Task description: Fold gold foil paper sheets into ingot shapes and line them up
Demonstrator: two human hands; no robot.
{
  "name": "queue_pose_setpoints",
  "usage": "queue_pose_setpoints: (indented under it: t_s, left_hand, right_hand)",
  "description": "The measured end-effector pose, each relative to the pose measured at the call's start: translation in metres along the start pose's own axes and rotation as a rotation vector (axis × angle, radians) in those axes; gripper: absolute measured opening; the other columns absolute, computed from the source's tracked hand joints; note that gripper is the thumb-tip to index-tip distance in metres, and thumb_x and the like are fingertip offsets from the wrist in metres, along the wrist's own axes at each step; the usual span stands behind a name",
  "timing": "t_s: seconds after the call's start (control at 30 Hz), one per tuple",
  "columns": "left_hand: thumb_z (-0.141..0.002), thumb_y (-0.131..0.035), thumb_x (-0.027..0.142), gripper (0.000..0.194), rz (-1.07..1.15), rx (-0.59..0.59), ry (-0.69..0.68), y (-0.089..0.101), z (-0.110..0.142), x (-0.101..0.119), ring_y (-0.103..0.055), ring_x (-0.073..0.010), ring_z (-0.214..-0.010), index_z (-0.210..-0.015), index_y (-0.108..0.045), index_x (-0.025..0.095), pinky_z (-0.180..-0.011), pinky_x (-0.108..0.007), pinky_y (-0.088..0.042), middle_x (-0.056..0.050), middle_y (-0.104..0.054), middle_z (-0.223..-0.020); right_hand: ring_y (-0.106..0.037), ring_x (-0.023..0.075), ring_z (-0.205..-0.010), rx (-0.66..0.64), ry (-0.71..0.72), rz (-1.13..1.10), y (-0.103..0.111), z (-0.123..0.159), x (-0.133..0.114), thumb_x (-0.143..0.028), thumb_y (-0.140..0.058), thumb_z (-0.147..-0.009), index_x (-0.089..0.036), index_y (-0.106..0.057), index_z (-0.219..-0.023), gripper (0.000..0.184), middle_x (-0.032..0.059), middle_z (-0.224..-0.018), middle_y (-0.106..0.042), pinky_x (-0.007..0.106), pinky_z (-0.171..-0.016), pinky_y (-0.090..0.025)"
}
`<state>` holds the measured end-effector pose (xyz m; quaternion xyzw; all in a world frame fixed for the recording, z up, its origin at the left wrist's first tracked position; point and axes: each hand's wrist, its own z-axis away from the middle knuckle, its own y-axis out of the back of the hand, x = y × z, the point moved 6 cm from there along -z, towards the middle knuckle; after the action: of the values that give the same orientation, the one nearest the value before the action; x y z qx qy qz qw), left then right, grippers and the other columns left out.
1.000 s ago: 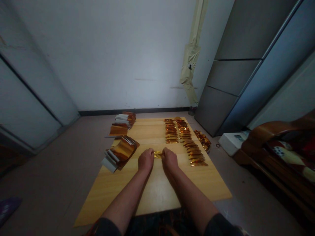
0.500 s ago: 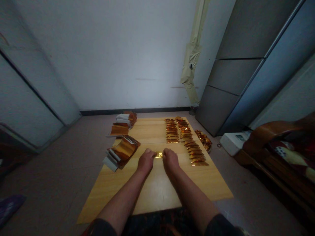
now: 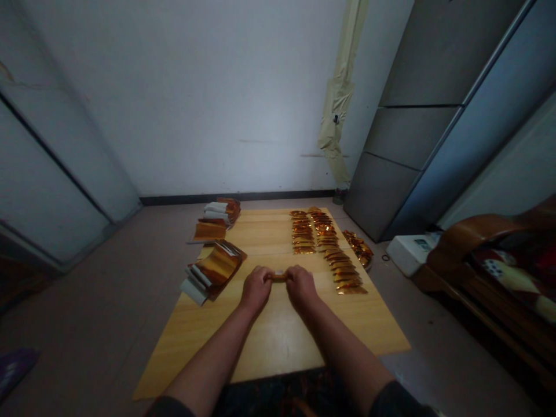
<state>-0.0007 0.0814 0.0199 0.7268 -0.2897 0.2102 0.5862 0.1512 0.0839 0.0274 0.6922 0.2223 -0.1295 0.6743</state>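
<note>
My left hand (image 3: pixel 256 288) and my right hand (image 3: pixel 299 286) are side by side over the wooden board (image 3: pixel 278 330), fingers curled. Between them they pinch a small piece of gold foil paper (image 3: pixel 278 276), one hand at each end. Only a narrow strip of the foil shows between the knuckles. To the left of my left hand lies a curved stack of gold foil sheets (image 3: pixel 212 269). To the right of my right hand run two rows of folded gold pieces (image 3: pixel 334 252).
Another stack of gold and white sheets (image 3: pixel 217 220) lies at the board's far left. A heap of gold pieces (image 3: pixel 359 247) sits off the board's right edge. A grey cabinet (image 3: pixel 417 133) and a white box (image 3: pixel 410 252) stand to the right, a wooden seat (image 3: pixel 490 255) beyond.
My hands have closed in on the foil piece, so less of it shows. It looks narrower and darker than before. The hands stay at the same spot on the board.
</note>
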Motion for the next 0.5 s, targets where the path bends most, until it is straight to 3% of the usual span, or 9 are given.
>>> queue_pose_setpoints:
  t_s: [0.1,0.27,0.5]
  left_hand:
    - [-0.074,-0.052,0.006,0.019,-0.011,-0.044,-0.091,0.001,0.007,0.004,-0.058,-0.0148,-0.08,-0.073,-0.065,0.019,-0.075,-0.026,-0.045,-0.001,-0.06,-0.079]
    - [-0.079,-0.05,0.008,0.019,-0.035,-0.127,-0.198,0.001,0.013,0.009,-0.058,-0.0152,-0.082,-0.076,-0.066,0.019,-0.078,-0.026,-0.045,-0.003,-0.06,-0.081]
    - [-0.084,-0.048,0.013,0.021,-0.084,-0.188,-0.233,0.001,0.011,0.012,-0.057,-0.0154,-0.082,-0.08,-0.068,0.018,-0.078,-0.026,-0.044,-0.004,-0.059,-0.082]
  right_hand:
    - [-0.054,0.017,-0.09,0.016,0.085,0.067,0.002,0.005,0.0,-0.01,-0.052,-0.081,-0.022,-0.068,-0.088,0.022,0.0027,-0.091,-0.066,0.027,-0.074,-0.028]
    - [-0.053,0.0191,-0.095,0.015,0.196,0.164,0.004,0.01,-0.003,-0.015,-0.05,-0.088,-0.022,-0.07,-0.093,0.021,0.0059,-0.096,-0.065,0.029,-0.076,-0.029]
    - [-0.052,0.0191,-0.095,-0.019,0.181,0.144,0.007,0.012,-0.003,-0.022,-0.051,-0.092,-0.022,-0.069,-0.096,0.019,0.0056,-0.097,-0.066,0.029,-0.077,-0.028]
